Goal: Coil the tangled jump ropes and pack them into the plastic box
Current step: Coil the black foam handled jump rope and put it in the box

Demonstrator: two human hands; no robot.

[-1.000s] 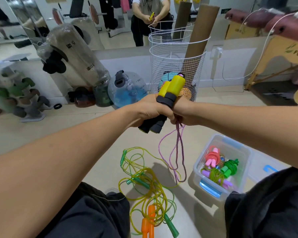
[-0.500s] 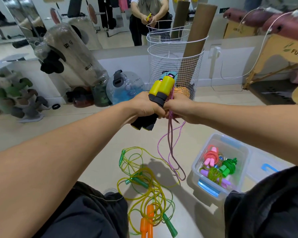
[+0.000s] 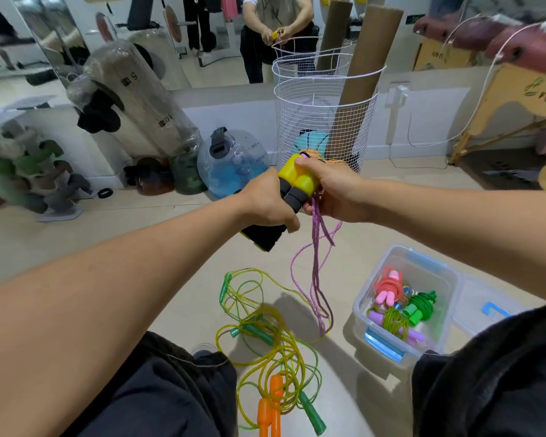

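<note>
Left hand (image 3: 267,203): fingers curled round both handles (image 3: 297,184) | right hand (image 3: 334,190): fingers closed on handle tops and rope (image 3: 316,279) | handle axis tilted up-right; rope hangs below right hand | box (image 3: 388,348): floor, lower right, nearer right hand

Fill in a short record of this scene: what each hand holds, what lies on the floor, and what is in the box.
left hand: grips the black-and-yellow handles
right hand: on the handles' yellow tops, pinching the purple rope
floor: tangled yellow-green ropes, orange handles
plastic box: open, coiled pink and green ropes inside
</note>
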